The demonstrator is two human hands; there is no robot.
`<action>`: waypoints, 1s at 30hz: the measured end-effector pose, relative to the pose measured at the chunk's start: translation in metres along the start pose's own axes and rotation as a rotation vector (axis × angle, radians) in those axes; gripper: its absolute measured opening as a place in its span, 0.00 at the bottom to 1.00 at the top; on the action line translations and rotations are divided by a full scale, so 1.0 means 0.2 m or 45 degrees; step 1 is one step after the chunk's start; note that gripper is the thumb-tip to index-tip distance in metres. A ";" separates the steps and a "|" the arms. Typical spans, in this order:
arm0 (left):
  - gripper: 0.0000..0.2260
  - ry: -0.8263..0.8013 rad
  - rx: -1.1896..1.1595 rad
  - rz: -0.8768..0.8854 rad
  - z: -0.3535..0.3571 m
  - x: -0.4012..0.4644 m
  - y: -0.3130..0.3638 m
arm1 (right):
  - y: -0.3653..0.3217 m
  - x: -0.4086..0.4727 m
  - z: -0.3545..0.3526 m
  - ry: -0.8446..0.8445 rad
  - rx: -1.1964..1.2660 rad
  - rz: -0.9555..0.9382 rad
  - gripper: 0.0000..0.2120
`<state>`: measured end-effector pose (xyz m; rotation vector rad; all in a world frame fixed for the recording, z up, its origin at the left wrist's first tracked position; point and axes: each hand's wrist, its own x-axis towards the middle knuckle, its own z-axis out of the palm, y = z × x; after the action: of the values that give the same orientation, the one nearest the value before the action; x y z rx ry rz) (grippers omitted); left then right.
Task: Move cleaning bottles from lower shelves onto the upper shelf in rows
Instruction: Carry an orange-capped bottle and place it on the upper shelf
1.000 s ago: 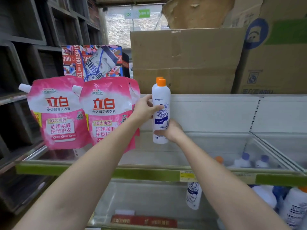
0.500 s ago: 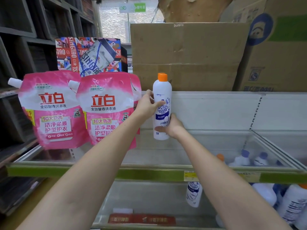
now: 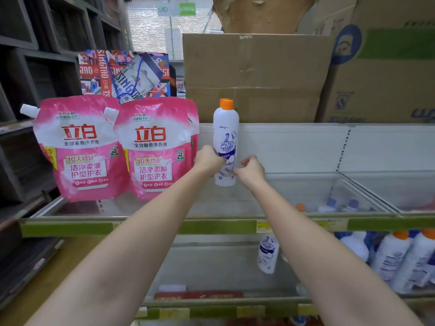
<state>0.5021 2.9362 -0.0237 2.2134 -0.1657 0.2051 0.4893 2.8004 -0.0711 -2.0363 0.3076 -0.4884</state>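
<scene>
**Setting the first bottle at the back of the upper shelf**

A person stands before the shelving with both arms stretched out. The white bottle with orange cap (image 3: pixel 225 142) stands upright on the upper shelf (image 3: pixel 164 209), far back against the white rear panel and just to the right of the pink detergent pouches (image 3: pixel 113 147). A second orange cap seems to show directly behind it, but I cannot tell if this is another bottle.

The left hand (image 3: pixel 208 160) has its fingers curled around the left side of the bottle at label height. The right hand (image 3: pixel 250 170) is at the lower right side, with thumb and fingertips close together, touching or lightly pinching the label edge; how firm this hold is, I cannot tell.

My judgement is that the step now is to settle and square the bottle. To do it well, the base should sit flat on the shelf, the label should turn to the near side, and the hands should open slowly so the tall, narrow bottle does not tip.

Below, one more bottle (image 3: pixel 267 254) stands on the lower shelf (image 3: pixel 211 300), and several others (image 3: pixel 400 257) wait at the right, so much of the task remains.
</scene>
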 end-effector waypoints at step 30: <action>0.05 -0.756 0.499 0.722 1.51 -0.91 0.81 | 1.20 -0.64 -1.71 0.051 -0.294 0.365 0.02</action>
<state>0.3201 2.6062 -0.1176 2.5060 -1.1691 -0.1357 0.2142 2.4730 -0.1585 -2.1599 0.6966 -0.3267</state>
